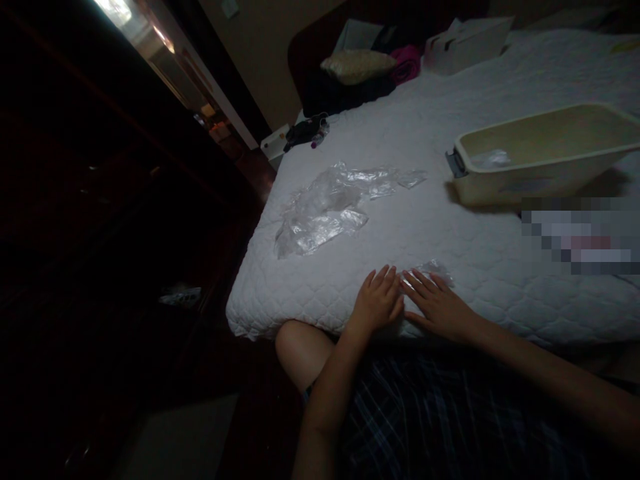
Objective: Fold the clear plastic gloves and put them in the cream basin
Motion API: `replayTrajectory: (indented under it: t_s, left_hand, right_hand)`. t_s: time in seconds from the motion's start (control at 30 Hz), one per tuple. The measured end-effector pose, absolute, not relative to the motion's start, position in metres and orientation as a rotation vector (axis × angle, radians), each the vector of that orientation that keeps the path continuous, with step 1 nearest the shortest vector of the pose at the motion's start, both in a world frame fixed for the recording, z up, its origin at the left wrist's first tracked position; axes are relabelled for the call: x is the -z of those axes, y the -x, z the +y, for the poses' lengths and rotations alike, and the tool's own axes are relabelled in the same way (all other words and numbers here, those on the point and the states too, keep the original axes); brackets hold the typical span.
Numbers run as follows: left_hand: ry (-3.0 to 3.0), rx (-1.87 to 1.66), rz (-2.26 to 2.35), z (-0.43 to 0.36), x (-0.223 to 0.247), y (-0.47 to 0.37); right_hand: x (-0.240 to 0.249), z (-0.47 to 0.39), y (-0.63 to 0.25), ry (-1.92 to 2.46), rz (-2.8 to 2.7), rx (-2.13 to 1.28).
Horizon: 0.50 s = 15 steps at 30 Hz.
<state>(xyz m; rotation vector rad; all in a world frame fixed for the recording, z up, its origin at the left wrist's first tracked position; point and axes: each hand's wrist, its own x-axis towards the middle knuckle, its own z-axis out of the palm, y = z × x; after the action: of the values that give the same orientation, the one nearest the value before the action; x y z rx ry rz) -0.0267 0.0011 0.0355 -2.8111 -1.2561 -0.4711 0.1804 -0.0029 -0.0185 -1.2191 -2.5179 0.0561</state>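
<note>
Near the front edge of the bed, a small clear plastic bag [436,270] lies partly under my fingers. My right hand [440,303] rests palm down on it with the fingers stretched out. Just beside it, my left hand [379,299] lies flat, fingers extended, its fingertips close to the bag's left side; whether they touch the plastic I cannot tell. Farther back on the quilted white cover, several crumpled clear plastic bags [325,210] are spread in a loose heap. Much of the small bag is hidden by my hands.
A cream plastic bin [530,183] with a grey latch stands at the right, some clear plastic inside. Behind it is a white box [467,45]. A pillow [359,65] and a magenta roll [405,63] lie by the headboard. The bed's left edge [245,287] drops to a dark floor.
</note>
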Motion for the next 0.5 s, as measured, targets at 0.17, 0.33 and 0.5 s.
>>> replayTrajectory:
  t_s: [0.17, 0.33, 0.5]
  left_hand:
    - [2.794, 0.375, -1.29, -0.004, -0.016, 0.033]
    - [2.794, 0.492, -1.188, -0.001, -0.015, 0.036]
    - [2.818, 0.369, -1.006, -0.003, -0.002, 0.028]
  right_hand:
    - [0.018, 0.004, -0.193, 1.153, -2.582, -0.147]
    - [0.026, 0.007, -0.196, 1.112, -2.59, -0.13]
    - [0.028, 0.01, -0.202, 1.025, -2.584, -0.107]
